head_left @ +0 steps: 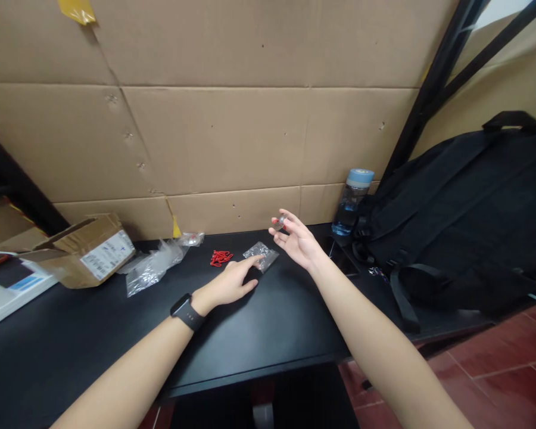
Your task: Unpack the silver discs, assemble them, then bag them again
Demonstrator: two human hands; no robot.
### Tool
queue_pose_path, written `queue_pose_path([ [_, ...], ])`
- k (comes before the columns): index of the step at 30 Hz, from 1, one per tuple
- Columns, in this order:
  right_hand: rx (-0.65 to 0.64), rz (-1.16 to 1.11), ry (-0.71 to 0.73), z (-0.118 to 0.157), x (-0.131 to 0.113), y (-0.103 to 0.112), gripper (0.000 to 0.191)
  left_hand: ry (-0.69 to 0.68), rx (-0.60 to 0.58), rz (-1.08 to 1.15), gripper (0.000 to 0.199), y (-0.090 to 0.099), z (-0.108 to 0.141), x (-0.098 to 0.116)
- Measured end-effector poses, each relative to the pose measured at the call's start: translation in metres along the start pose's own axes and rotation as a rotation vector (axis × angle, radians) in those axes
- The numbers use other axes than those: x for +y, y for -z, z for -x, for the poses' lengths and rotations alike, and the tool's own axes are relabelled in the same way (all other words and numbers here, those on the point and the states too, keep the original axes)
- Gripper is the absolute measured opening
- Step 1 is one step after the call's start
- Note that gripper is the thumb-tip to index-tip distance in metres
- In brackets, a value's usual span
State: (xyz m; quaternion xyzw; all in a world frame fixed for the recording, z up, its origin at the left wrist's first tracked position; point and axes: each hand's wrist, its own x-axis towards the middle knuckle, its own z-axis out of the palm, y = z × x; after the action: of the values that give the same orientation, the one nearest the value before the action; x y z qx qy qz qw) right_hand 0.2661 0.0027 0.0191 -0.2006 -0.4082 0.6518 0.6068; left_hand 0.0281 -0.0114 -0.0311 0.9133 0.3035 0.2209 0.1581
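Note:
My right hand (pixel 300 243) is raised above the back of the table. Between its fingers it grips a small clear round object (pixel 280 222) with a bit of red showing; its exact kind I cannot make out. My left hand (pixel 232 282), with a black watch on the wrist, reaches across the tabletop with fingers stretched out and thumb apart. Its fingertips touch a small clear plastic bag (pixel 268 260) that holds shiny little pieces. Just left of that bag lies a small heap of red cord-like loops (pixel 221 257).
Crumpled clear bags (pixel 154 271) and an opened cardboard box (pixel 87 253) stand at the left, beside a white power strip (pixel 22 292). A water bottle (pixel 351 202) and a large black backpack (pixel 464 214) fill the right. Cardboard panels (pixel 227 137) wall off the back.

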Motion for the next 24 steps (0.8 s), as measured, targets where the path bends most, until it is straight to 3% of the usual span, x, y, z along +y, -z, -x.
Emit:
queue_pose_path([
  [4,-0.002,0.057,0.023,0.0,0.0,-0.001,0.049,0.02,0.013,0.021,0.078,-0.004,0.0,0.0],
  [11,0.032,0.25,0.056,0.0,0.002,0.0,0.05,0.014,0.048,0.056,0.063,-0.008,-0.002,-0.002],
  [14,0.044,0.494,0.092,-0.001,0.001,0.003,0.049,0.025,0.01,0.062,0.064,-0.009,-0.002,-0.001],
  [19,-0.012,1.143,0.327,0.002,0.0,0.005,0.043,0.006,-0.031,-0.026,0.044,-0.006,-0.003,0.006],
  [24,-0.156,1.371,0.327,0.005,0.001,0.003,0.041,-0.021,-0.058,-0.127,0.037,-0.006,-0.003,0.014],
])
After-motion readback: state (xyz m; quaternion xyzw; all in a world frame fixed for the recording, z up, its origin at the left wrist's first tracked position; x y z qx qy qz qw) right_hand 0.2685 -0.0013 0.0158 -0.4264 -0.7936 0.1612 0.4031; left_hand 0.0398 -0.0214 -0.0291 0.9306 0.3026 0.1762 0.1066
